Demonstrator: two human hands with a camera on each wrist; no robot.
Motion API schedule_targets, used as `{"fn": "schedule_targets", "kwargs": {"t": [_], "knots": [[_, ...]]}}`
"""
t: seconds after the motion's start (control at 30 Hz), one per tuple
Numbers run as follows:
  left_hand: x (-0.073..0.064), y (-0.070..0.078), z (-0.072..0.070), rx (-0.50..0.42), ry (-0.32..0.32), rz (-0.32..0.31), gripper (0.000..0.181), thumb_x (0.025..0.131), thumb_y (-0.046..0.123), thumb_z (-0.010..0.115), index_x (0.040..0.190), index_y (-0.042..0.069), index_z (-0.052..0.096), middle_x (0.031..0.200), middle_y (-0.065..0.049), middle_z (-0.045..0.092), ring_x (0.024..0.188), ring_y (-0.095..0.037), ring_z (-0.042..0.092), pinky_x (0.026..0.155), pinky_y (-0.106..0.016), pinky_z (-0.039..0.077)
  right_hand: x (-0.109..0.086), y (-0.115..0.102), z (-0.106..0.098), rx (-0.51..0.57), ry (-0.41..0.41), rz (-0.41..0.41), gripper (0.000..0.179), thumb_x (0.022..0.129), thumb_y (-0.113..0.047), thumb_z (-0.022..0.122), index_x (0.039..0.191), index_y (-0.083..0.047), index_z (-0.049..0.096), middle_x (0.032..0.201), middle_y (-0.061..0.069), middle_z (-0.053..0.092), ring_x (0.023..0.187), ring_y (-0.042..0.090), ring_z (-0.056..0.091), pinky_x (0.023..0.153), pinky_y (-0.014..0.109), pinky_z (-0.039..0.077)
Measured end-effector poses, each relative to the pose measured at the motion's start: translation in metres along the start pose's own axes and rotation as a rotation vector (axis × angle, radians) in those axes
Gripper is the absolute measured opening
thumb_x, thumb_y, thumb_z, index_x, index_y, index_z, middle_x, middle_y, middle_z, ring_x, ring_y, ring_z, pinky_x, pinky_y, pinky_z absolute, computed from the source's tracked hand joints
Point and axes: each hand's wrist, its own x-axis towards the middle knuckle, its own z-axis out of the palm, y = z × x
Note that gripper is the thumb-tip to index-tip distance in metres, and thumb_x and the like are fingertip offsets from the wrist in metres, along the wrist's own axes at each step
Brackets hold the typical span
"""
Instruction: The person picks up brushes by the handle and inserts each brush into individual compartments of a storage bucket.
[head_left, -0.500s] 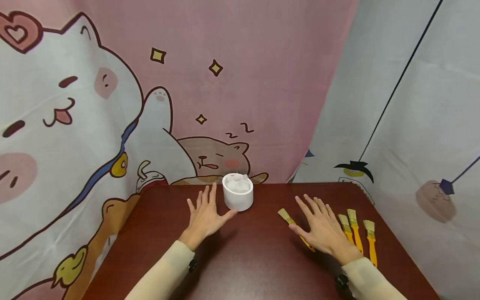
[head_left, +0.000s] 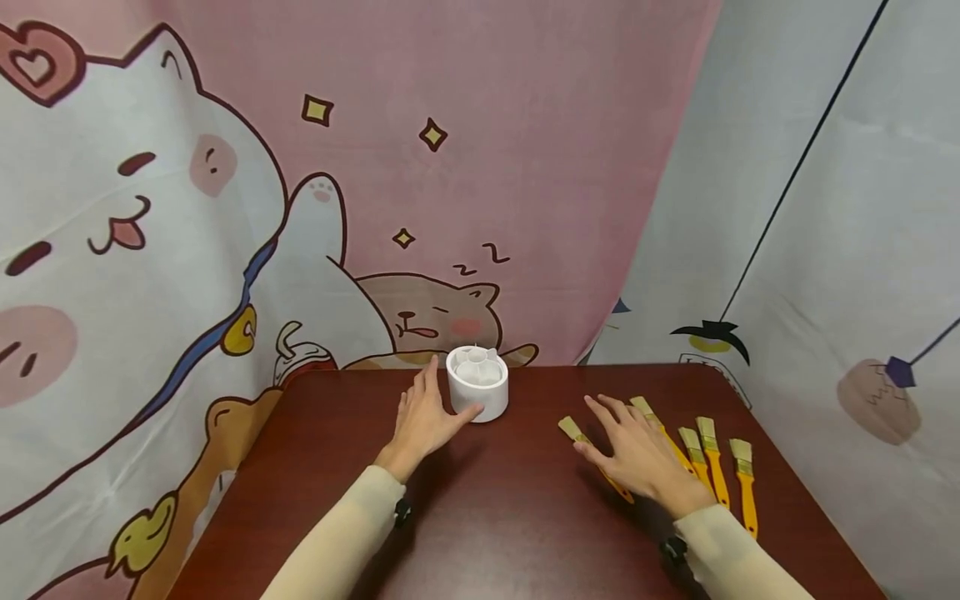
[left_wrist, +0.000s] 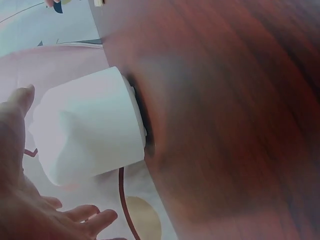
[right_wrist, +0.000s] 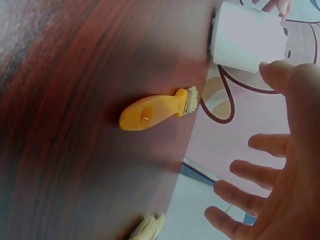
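Observation:
A white round cup [head_left: 486, 403] with a divided insert in its top stands near the table's back edge. My left hand [head_left: 424, 422] is at the cup's left side, thumb toward its front and fingers apart; whether it touches the cup I cannot tell. Over a flat paintbrush [right_wrist: 152, 111] with a yellow handle and pale bristles hovers my right hand [head_left: 637, 454], fingers spread and slightly bent, holding nothing. That hand partly covers the brush in the head view. Just to its right lies another paintbrush [head_left: 647, 409].
Farther right on the dark red-brown table [head_left: 517, 533] lie three more brushes, among them the rightmost brush [head_left: 744, 477]. A printed cloth [head_left: 570, 208] with cartoon cats hangs right behind the table's back edge.
My left hand has moved right, closer to the cup. The right hand's fingers have bent a little and shifted left, and a brush formerly hidden behind them now shows.

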Motion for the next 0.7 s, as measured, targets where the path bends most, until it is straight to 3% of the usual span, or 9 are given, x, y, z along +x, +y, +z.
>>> {"fn": "schedule_targets", "kwargs": {"t": [0.13, 0.27, 0.7], "knots": [[0.006, 0.004, 0.006, -0.064, 0.019, -0.003, 0.130, 0.077, 0.081, 0.078, 0.172, 0.021, 0.014, 0.166, -0.017, 0.041, 0.142, -0.047, 0.053, 0.110, -0.066, 0.047, 0.001, -0.001, 0.002, 0.004, -0.005, 0.001, 0.084, 0.098, -0.067, 0.066, 0.165, -0.020, 0.043, 0.160, 0.016, 0.051, 0.136, 0.046, 0.055, 0.108, 0.073, 0.045], [0.010, 0.009, 0.011, -0.136, 0.030, -0.026, 0.128, 0.076, 0.078, 0.081, 0.172, 0.024, 0.015, 0.163, -0.014, 0.043, 0.138, -0.045, 0.057, 0.100, -0.066, 0.054, 0.002, 0.001, 0.006, 0.016, -0.004, 0.001, 0.080, 0.098, -0.060, 0.071, 0.162, -0.018, 0.048, 0.153, 0.017, 0.056, 0.129, 0.042, 0.060, 0.103, 0.066, 0.052], [0.022, 0.021, 0.019, -0.199, 0.018, -0.050, 0.125, 0.079, 0.074, 0.083, 0.172, 0.027, 0.015, 0.168, -0.011, 0.038, 0.146, -0.042, 0.051, 0.110, -0.065, 0.049, 0.003, 0.008, 0.013, 0.047, -0.055, 0.040, 0.071, 0.097, -0.054, 0.076, 0.153, -0.014, 0.059, 0.135, 0.015, 0.063, 0.113, 0.033, 0.065, 0.085, 0.054, 0.062]]}}
